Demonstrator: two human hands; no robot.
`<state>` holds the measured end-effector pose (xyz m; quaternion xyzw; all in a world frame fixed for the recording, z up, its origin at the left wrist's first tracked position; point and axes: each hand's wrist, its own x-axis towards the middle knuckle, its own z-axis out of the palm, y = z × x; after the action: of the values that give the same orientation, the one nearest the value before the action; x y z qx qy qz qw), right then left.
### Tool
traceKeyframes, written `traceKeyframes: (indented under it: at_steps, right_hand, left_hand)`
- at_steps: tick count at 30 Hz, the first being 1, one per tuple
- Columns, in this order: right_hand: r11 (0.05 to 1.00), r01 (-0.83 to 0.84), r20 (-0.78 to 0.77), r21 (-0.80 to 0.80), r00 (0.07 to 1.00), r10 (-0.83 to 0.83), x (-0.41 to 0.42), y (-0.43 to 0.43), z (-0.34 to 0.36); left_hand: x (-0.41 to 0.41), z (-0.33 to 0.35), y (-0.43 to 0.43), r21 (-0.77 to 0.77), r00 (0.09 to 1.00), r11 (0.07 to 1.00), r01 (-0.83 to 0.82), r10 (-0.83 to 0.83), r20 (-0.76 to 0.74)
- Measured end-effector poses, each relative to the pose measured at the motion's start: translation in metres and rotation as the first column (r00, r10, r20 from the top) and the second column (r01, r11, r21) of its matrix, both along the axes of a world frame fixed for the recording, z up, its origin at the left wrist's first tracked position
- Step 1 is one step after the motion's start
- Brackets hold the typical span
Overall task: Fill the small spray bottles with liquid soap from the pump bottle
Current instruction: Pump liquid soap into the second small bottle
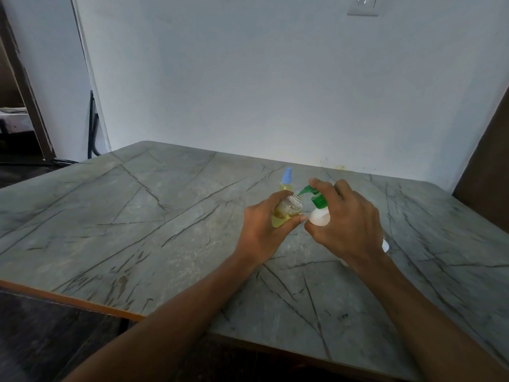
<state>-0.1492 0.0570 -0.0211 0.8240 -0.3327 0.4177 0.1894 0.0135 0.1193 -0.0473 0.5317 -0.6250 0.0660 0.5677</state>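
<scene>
White plastic pump bottle (319,218) with green spout was gripped in the right hand (344,224), spout at the open neck of the small clear spray bottle (289,209) clasped by the left hand (264,227) over the grey desk (137,216); filling was in hand, the next press probably requiring steady alignment.

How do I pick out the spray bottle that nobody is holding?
Start at the grey veined table, toward the white wall. Just beyond the left hand stands a small bottle of yellow liquid. It alone wears a blue spray cap; the held one is open.
</scene>
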Motion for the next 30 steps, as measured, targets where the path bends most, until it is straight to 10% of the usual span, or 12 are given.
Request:
traceKeyframes:
  at_steps: [30]
  right_hand:
    - [0.998, 0.033, -0.066, 0.047, 0.997, -0.029, 0.0010, -0.0006, 0.0032]
  left_hand:
    - [0.0040, -0.0005, -0.0011, -0.028, 0.999, 0.999, -0.039, 0.039, 0.032]
